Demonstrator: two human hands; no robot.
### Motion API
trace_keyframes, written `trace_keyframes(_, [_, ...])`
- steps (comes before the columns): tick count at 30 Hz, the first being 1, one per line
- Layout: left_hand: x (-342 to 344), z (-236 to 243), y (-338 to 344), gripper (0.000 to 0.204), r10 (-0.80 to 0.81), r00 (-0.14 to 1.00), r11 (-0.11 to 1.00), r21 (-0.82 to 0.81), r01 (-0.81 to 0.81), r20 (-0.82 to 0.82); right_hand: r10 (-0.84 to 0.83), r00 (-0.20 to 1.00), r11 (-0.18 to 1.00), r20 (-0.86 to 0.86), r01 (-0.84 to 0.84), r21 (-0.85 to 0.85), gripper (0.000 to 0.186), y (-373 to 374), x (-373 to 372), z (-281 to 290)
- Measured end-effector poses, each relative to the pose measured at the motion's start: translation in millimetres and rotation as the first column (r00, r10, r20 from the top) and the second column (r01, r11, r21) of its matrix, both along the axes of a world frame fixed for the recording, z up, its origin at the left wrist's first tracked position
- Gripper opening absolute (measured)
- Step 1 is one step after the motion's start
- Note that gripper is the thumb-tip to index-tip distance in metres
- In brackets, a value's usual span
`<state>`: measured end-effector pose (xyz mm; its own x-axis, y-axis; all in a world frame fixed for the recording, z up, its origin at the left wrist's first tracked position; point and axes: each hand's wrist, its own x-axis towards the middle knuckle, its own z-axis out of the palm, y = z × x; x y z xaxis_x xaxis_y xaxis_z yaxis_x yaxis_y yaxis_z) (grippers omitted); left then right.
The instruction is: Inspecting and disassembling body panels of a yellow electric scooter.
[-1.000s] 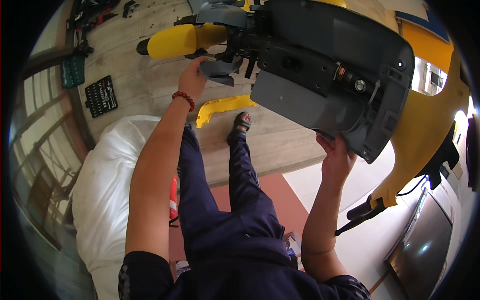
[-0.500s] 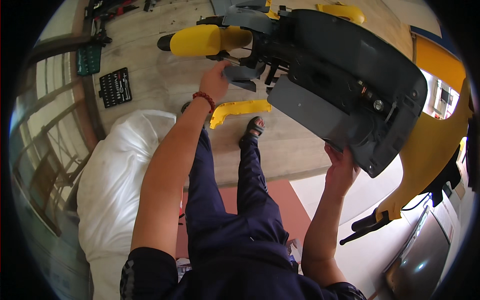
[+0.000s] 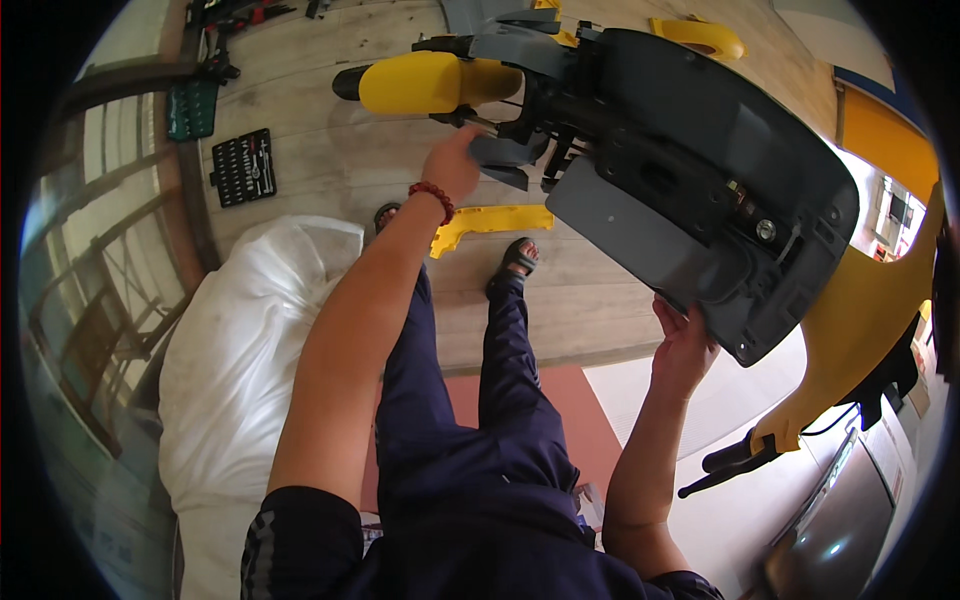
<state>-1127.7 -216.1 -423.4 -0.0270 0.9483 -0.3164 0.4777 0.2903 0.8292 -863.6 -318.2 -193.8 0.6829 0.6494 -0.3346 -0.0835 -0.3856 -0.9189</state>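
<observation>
"Trousers (image 3: 470, 480) in dark blue are showing nearest, below the grey shell (image 3: 720, 110), which I'm taking as our marker. Where are the hands resting?"

"The right hand (image 3: 685, 352) is touching the shell's lower edge, next to the flat grey panel (image 3: 630, 225). Its fingers are bending against that edge, but I cannot tell whether they are clamping it."

"And the left one?"

"The left hand (image 3: 452, 168), with a red beaded bracelet (image 3: 438, 195) circling its wrist, is reaching up to the curved grey piece (image 3: 510, 150), just left of the shell. Its fingertips are blurring into the parts there, so I cannot tell whether they are gripping the piece or only touching it."

"How is the shell itself sitting?"

"It is slanting down to the right, just above the right hand. Near its right end, a shiny round fitting (image 3: 766, 230) is catching the light. A yellow fender (image 3: 410, 82) is jutting out left of the shell, and a broad yellow frame (image 3: 865, 305) is curving down past its right end."

"Farther off?"

"On the floor (image 3: 330, 165), a yellow strip (image 3: 490, 219) is lying lower left of the shell, near a sandalled foot (image 3: 515, 265). An open tool set (image 3: 243, 168) is lying well to the shell's left."
</observation>
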Motion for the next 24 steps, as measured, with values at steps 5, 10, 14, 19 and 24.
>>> trace_keyframes(5, [7, 0, -7, 0.033, 0.0, 1.0, 1.0, -0.029, 0.0, -0.016, -0.001, 0.999, 1.0, 0.044, 0.002, -0.028, 0.036, 2, -2, 1])
trace_keyframes(10, [-3, -12, 0, 0.035, 0.063, 0.998, 0.997, -0.038, -0.063, -0.001, -0.005, 1.0, 1.0, 0.022, 0.006, -0.021, 0.034, 1, -1, 2])
trace_keyframes(14, [-4, -14, 1, 0.036, 0.042, 0.999, 0.999, 0.025, -0.042, -0.032, 0.004, 1.0, 1.0, 0.025, -0.003, -0.019, 0.034, 1, -3, 1])
trace_keyframes(19, [-1, -5, -2, 0.035, 0.024, 0.999, 0.995, -0.102, -0.019, 0.044, 0.0, 1.0, 0.999, -0.013, 0.0, -0.039, 0.029, 3, -5, 3])
trace_keyframes(24, [12, 7, -1, 0.036, -0.007, 1.0, 1.0, 0.002, 0.007, 0.03, -0.003, 0.999, 1.0, -0.045, 0.002, -0.019, 0.026, 4, -7, 4])
